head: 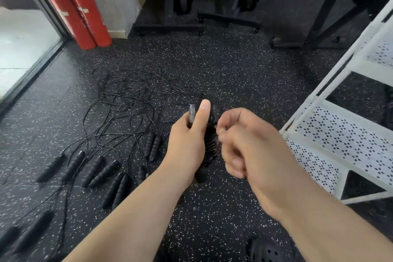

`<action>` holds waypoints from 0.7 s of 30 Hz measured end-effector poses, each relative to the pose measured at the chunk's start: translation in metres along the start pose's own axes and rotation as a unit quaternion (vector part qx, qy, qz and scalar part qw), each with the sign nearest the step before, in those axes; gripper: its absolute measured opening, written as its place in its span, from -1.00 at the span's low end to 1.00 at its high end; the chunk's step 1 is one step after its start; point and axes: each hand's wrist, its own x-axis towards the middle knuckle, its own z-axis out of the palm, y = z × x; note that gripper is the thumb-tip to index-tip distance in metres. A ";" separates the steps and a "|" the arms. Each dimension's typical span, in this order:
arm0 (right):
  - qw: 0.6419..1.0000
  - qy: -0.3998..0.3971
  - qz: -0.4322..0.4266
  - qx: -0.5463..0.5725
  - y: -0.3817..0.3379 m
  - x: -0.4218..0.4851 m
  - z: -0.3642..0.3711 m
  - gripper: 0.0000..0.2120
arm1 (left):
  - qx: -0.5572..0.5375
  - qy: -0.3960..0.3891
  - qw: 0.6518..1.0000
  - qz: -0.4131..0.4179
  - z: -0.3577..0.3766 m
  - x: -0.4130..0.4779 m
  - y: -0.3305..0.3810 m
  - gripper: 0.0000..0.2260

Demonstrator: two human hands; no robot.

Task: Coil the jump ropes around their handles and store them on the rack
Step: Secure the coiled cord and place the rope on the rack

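My left hand [189, 134] grips a pair of black jump rope handles [209, 144] held upright, thumb pressed along their top. Thin black rope is coiled around the handles in several turns. My right hand [240, 140] sits just right of the handles with curled fingers and pinches the rope against the coil; it is blurred. On the floor to the left lies a tangle of thin black ropes [127, 95] with several black handles [102, 172] spread in front of it. The white rack [340, 134] with perforated shelves stands to the right.
Two red fire extinguishers [78, 13] lean at the back left beside a glass door. Black exercise machine frames [178, 6] stand along the far wall. The floor is black speckled rubber. A dark shoe [265, 251] shows at the bottom edge.
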 end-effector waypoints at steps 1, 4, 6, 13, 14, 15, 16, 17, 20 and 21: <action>0.998 0.000 -0.029 -0.060 0.001 -0.004 0.002 -0.79 | 0.015 0.006 1.000 0.018 0.000 0.001 -0.001 -0.44; 0.988 0.014 -0.080 -0.133 -0.002 -0.005 -0.004 -0.79 | 0.032 -0.004 0.999 0.026 0.002 0.002 -0.001 -0.39; 0.986 0.050 -0.077 -0.141 -0.007 0.004 -0.015 -0.84 | 0.009 -0.022 1.000 -0.020 0.002 0.001 0.000 -0.33; 0.987 0.158 0.027 -0.008 0.011 0.033 -0.035 -0.85 | -0.146 -0.090 0.977 -0.122 0.004 -0.001 -0.002 -0.33; 0.986 0.164 0.023 -0.027 0.014 0.034 -0.035 -0.83 | -0.152 -0.091 0.977 -0.117 0.003 0.001 -0.003 -0.36; 0.985 0.163 0.016 -0.060 0.018 0.034 -0.034 -0.84 | -0.160 -0.087 0.977 -0.112 0.003 0.003 -0.003 -0.36; 0.983 0.155 0.007 -0.100 0.021 0.032 -0.031 -0.85 | -0.171 -0.079 0.976 -0.111 0.002 0.007 -0.004 -0.35; 0.981 0.134 0.001 -0.144 0.022 0.028 -0.026 -0.85 | -0.184 -0.071 0.974 -0.111 0.002 0.009 -0.004 -0.33; 0.971 0.046 0.001 -0.234 0.033 0.018 -0.013 -0.56 | -0.243 -0.051 0.963 -0.104 0.001 0.018 -0.009 -0.28; 0.968 0.023 -0.003 -0.250 0.037 0.016 -0.009 -0.48 | -0.252 -0.044 0.961 -0.107 -0.001 0.019 -0.008 -0.27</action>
